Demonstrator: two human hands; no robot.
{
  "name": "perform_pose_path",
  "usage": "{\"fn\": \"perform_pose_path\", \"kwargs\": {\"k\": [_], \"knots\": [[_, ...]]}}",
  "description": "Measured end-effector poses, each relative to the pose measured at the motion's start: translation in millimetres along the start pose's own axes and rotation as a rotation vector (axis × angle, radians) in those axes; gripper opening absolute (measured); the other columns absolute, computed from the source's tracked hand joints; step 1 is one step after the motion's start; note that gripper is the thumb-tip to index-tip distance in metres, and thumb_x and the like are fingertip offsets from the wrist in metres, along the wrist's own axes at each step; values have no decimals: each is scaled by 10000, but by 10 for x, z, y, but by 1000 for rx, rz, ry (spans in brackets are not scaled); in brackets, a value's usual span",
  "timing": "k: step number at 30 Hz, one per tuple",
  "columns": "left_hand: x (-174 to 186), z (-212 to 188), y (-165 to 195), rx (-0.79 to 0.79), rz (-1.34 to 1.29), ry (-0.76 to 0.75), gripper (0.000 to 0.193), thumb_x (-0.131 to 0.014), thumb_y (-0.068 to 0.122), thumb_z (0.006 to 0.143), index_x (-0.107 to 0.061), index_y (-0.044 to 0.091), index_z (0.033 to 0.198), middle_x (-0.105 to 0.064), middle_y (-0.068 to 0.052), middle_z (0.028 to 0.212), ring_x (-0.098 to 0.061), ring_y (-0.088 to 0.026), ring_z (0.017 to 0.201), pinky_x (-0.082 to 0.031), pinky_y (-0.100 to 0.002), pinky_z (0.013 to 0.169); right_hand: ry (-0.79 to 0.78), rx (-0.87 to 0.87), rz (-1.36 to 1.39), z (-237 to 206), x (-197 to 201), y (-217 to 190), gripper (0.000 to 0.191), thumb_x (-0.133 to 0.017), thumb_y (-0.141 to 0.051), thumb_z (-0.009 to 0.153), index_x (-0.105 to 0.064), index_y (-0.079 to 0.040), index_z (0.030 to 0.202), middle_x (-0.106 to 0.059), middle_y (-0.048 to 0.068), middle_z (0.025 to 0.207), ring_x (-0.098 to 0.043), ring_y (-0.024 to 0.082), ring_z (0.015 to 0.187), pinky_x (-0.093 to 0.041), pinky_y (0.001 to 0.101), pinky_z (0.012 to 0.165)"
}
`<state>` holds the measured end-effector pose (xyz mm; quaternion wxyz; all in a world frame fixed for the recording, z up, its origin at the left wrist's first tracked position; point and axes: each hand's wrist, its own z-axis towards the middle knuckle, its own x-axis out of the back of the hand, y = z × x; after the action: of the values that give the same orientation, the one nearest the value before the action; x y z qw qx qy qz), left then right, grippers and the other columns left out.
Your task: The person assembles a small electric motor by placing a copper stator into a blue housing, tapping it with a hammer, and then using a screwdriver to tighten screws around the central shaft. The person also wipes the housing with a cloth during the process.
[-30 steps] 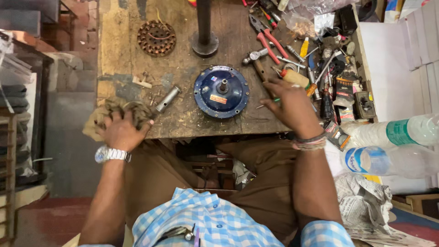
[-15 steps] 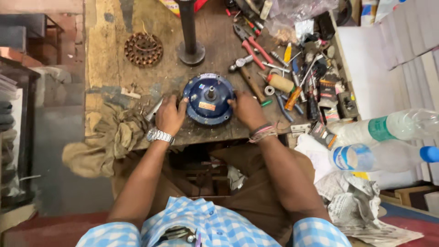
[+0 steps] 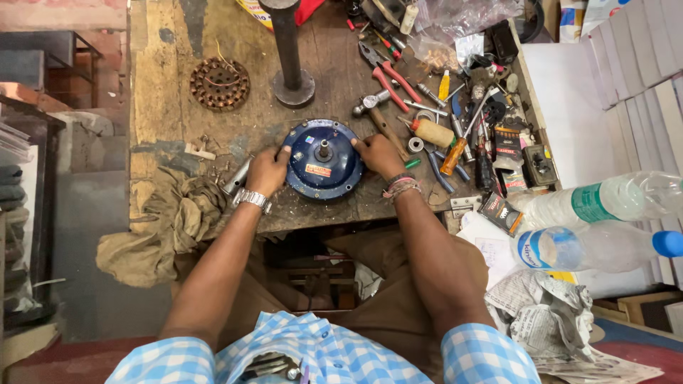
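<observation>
L hand [image 3: 269, 171] & R hand [image 3: 377, 154] clamp blue motor housing [image 3: 321, 169] at both sides, steadying it flat on counter [image 3: 163, 107].

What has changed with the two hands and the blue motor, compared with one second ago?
Both hands came in to the blue motor. The left hand left the cloth and now holds the motor's left edge; the right hand left the tools and holds its right edge. The motor stayed on the bench, and so did the winding and the post.
</observation>
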<state>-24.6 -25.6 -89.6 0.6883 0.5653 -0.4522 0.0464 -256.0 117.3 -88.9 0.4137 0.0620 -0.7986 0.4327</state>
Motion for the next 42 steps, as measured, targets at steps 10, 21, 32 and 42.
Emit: {"fn": "perform_pose_path", "kwargs": {"k": [10, 21, 32, 42], "knots": [[-10, -57, 11, 40, -276, 50, 340, -700, 298, 1041, -718, -41, 1038, -693, -96, 793, -608, -154, 696, -495, -311, 599, 198, 233, -5, 27, -5, 129, 368, -756, -340, 886, -787, 4, 1014, -749, 214, 871, -717, 343, 813, -533, 433, 740], [-16, 57, 112, 83, -565, 32, 320, -700, 300, 988, -721, -9, 1068, -674, -25, 817, -583, -80, 664, -500, -262, 529, 161, 201, 246, 64, 116, 161, 387, -760, -284, 876, -726, 16, 1117, -763, 207, 952, -763, 313, 857, -563, 397, 783], [-65, 338, 124, 74, -452, 59, 478, -733, 473, 960, -698, -3, 927, -682, -51, 815, -575, -121, 746, -472, -302, 671, 244, 245, 122, 71, 102, 148, 369, -771, -285, 872, -750, -6, 1114, -744, 234, 989, -742, 347, 920, -549, 411, 830], [-157, 353, 315, -137, -243, 167, 471, -684, 488, 979, -685, 17, 966, -708, -182, 848, -673, -282, 748, -507, -412, 696, 212, 245, 217, -12, 135, 91, 332, -794, -234, 865, -753, 20, 1075, -768, 191, 940, -746, 264, 840, -557, 366, 778]]}}
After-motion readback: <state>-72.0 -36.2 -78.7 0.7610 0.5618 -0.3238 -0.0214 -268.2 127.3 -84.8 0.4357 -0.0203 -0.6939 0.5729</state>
